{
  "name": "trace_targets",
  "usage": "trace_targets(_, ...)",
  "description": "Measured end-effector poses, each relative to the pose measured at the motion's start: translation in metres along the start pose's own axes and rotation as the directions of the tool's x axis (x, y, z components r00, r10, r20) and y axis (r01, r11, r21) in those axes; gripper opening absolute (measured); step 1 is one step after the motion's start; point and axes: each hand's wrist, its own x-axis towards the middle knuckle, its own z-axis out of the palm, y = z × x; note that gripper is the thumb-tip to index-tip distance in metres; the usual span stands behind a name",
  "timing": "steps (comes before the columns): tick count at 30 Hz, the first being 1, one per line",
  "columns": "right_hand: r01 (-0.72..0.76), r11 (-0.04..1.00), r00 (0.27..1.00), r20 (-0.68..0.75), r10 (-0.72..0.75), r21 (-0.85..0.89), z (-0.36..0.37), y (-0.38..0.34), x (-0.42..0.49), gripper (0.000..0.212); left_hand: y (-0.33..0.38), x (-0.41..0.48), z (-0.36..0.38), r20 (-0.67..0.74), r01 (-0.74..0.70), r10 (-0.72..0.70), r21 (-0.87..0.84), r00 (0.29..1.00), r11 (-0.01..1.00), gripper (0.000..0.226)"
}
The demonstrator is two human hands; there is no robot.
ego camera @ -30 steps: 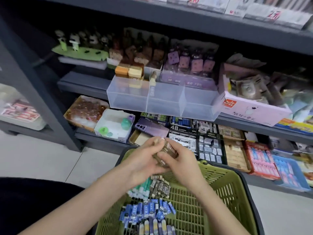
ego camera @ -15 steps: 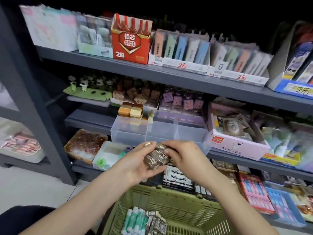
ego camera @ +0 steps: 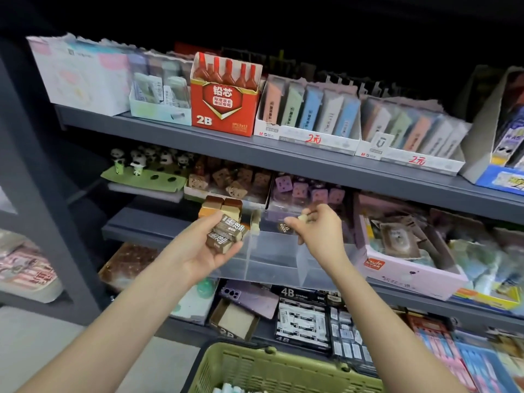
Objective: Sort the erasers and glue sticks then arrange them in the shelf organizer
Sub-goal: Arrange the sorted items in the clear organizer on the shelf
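While the head camera is looking forward at the grey shelves (ego camera: 283, 158), the left hand (ego camera: 207, 252) is lying palm up, its grip curling round a stack of brown 2B erasers (ego camera: 228, 235). That stack is sitting just in front of the left end of the clear shelf organizer (ego camera: 272, 265), which is standing on the middle shelf with its compartments side by side. The right hand (ego camera: 319, 235) is hovering over the middle compartment with its fingers drawn in to a narrow grip. A single eraser (ego camera: 284, 227) is showing just below its fingertips, but blur is making it impossible to tell whether the grip is pinching that eraser or is apart from it. Behind the left hand, brown and cream blocks (ego camera: 222, 207) are standing in a small stack. A red 2B box (ego camera: 224, 103) is standing on the upper shelf. At the bottom edge, a green basket (ego camera: 255, 364) is showing, with the pale tops of glue sticks (ego camera: 225, 389) peeking up inside it.
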Motion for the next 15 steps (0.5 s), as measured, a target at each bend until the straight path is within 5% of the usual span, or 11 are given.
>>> trace_targets(4,0.029,0.987,0.999,0.042,-0.022,-0.160,0.021,0.002,0.030,0.018,0.011,0.014,0.003,-0.023,-0.046,0.047,0.067,0.999,0.997,0.014)
trace_targets(9,0.226,0.855,0.950,0.301,-0.086,-0.467,0.039,0.013,0.037,0.023,0.009,0.025,-0.001,-0.023,-0.033,0.035,0.089,0.999,0.996,0.011)
trace_targets(15,0.210,0.907,0.868,0.497,-0.001,-0.365,0.046,0.021,0.036,0.032,0.010,0.036,-0.007,-0.038,-0.021,0.027,0.132,0.999,0.991,0.010)
